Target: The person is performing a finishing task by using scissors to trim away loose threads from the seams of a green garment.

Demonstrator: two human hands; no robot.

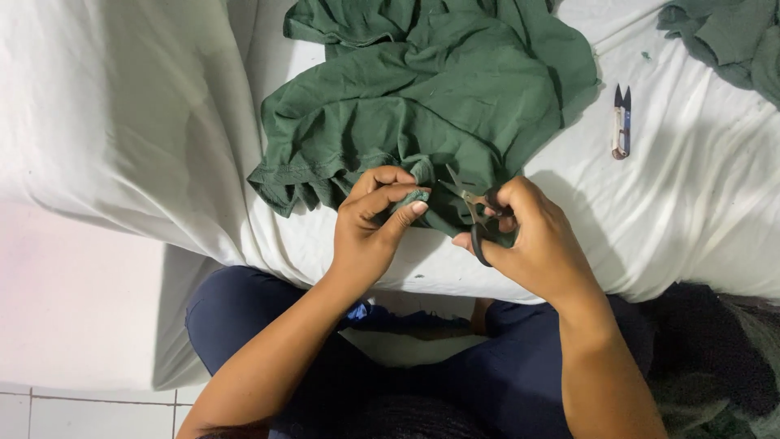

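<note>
Head view: looking down over lap and bed edge
Left hand (370, 223): just left of centre, fingers curled narrow, thumb and forefinger pinching a small fold of the green garment's hem
Right hand (532, 240): just right of centre, fingers closed through the dark loops of the scissors, thumb on top
Scissors (475, 215): small, thin metal blades parted, tips aimed toward 10 o'clock at the pinched fold, black oval handle below
Green garment (431, 97): soft matte knit, crumpled in loose folds, spread from centre up to 12 o'clock, ribbed hem at its lower left edge, touching both hands
White sheet (122, 122): smooth cloth with long shallow creases, draped over the bed edge, under the garment
Thread snips (621, 122): at 2 o'clock, slim, pale handle with dark pointed blades, lying flat on the sheet, well apart from the hands
Second green cloth (727, 36): bunched at the 1 o'clock corner
Dark blue trousers (244, 317): at 6 o'clock, smooth fabric over bent legs
Tiled floor (49, 410): pale, at 8 o'clock
</note>
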